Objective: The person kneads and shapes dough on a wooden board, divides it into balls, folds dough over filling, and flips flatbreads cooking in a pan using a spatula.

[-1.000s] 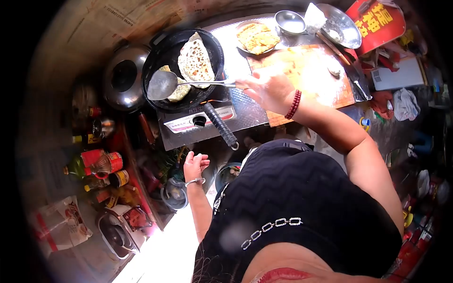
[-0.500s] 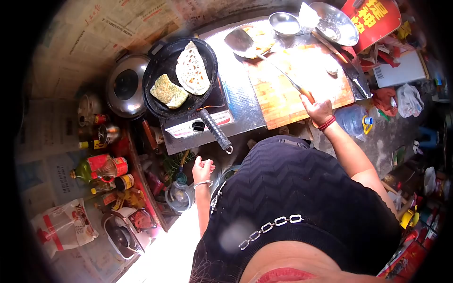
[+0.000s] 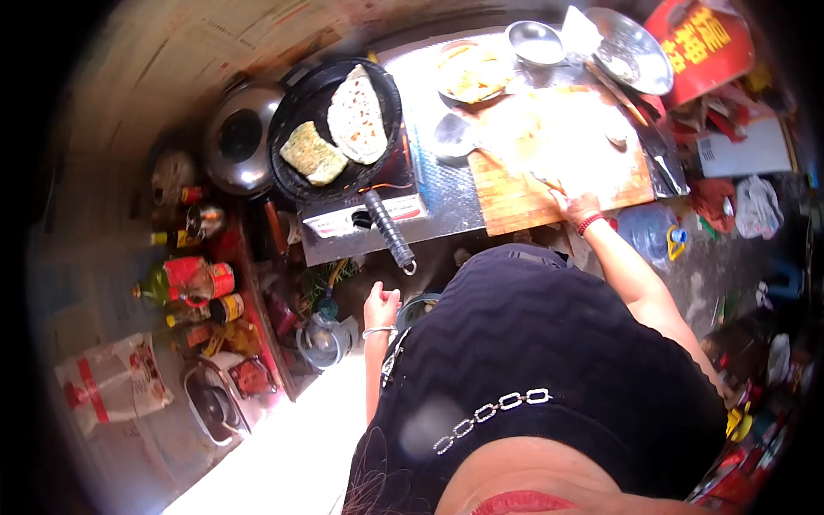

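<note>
My right hand (image 3: 577, 207), with a red bead bracelet, is at the front of the wooden cutting board (image 3: 506, 206), closed on the handle end of a spatula. The spatula's blade (image 3: 453, 136) lies low over the counter by the board's left edge; glare washes out part of its shaft. My left hand (image 3: 382, 305), wearing a bangle, hangs below the stove with fingers curled and nothing visible in them. In the black frying pan (image 3: 283, 176) lie a folded, browned flatbread (image 3: 356, 116) and a smaller green-flecked piece (image 3: 313, 154).
A plate of yellowish food (image 3: 474, 73), a steel bowl (image 3: 535, 43) and a larger metal basin (image 3: 635, 51) stand behind the board. The pan's handle (image 3: 390, 232) juts over the counter's front edge. Bottles (image 3: 184, 281) stand at left, beside a lidded pot (image 3: 243, 137).
The spatula has come off the plate of food, down and toward me, to the board's left edge. My right hand has lowered slightly. The whole view has shifted a little.
</note>
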A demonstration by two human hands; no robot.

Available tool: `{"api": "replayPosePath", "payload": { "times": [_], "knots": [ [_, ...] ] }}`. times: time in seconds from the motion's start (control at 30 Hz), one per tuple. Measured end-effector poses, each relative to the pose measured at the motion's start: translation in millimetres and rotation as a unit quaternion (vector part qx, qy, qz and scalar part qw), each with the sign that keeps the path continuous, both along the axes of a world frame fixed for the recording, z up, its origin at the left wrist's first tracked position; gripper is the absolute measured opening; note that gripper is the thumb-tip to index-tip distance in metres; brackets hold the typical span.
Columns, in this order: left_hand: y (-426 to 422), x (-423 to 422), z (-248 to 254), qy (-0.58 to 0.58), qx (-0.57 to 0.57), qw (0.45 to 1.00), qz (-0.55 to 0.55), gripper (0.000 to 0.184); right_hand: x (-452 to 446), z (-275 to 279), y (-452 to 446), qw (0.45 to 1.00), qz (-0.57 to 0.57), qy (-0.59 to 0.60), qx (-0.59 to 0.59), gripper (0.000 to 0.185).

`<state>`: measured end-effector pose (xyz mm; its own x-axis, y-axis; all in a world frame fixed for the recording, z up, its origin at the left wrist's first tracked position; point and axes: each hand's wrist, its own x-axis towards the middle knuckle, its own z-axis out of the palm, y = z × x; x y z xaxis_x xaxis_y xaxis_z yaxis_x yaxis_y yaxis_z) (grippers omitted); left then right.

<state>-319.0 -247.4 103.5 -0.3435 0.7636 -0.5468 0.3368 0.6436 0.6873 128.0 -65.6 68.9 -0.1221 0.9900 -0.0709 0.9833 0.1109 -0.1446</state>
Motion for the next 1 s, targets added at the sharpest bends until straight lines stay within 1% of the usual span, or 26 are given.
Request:
{"api": "replayPosePath", "payload": {
  "times": [0.07, 0.17, 0.27, 0.3, 0.4, 0.53, 0.67, 0.7, 0.83, 0.9, 0.93, 1.0],
  "knots": [
    [-7, 4, 0, 0.009, 0.006, 1.000, 0.012, 0.061, 11, -23, 2, 0.996, 0.015, 0.039, 0.078, 0.033],
    [-15, 12, 4, 0.034, -0.004, 0.999, 0.026, 0.060, 16, -27, 6, 0.997, 0.031, 0.020, 0.070, 0.033],
    [-24, 17, 2, 0.051, -0.021, 0.998, 0.029, 0.059, 15, -20, 8, 0.998, 0.049, 0.013, 0.038, 0.033],
    [-26, 18, 1, 0.056, -0.026, 0.998, 0.028, 0.058, 13, -17, 10, 0.999, 0.046, -0.005, 0.015, 0.029],
    [-30, 22, -1, 0.063, -0.039, 0.997, 0.028, 0.058, 13, -18, 13, 0.994, 0.073, 0.048, 0.067, 0.026],
    [-33, 19, -14, 0.075, -0.040, 0.996, 0.024, 0.055, 9, -7, 14, 0.994, 0.071, 0.059, 0.054, 0.027],
    [-28, 19, -10, 0.088, -0.030, 0.995, 0.020, 0.055, 7, -1, 12, 0.994, 0.059, 0.073, 0.048, 0.029],
    [-27, 15, -14, 0.087, -0.040, 0.995, 0.001, 0.062, 6, 0, 11, 0.994, 0.058, 0.077, 0.046, 0.030],
    [-26, 14, -14, 0.084, -0.039, 0.996, 0.009, 0.064, -8, 18, 10, 0.984, 0.086, 0.105, 0.116, 0.032],
    [-27, 13, -15, 0.102, -0.029, 0.994, 0.007, 0.055, -19, 27, 15, 0.977, 0.110, 0.113, 0.144, 0.031],
    [-28, 12, -16, 0.110, -0.023, 0.994, 0.006, 0.051, -27, 31, 17, 0.974, 0.117, 0.144, 0.128, 0.032],
    [-23, 5, -22, 0.049, -0.016, 0.998, 0.034, 0.057, -51, 42, 22, 0.966, 0.134, 0.201, 0.095, 0.034]
  ]
}}
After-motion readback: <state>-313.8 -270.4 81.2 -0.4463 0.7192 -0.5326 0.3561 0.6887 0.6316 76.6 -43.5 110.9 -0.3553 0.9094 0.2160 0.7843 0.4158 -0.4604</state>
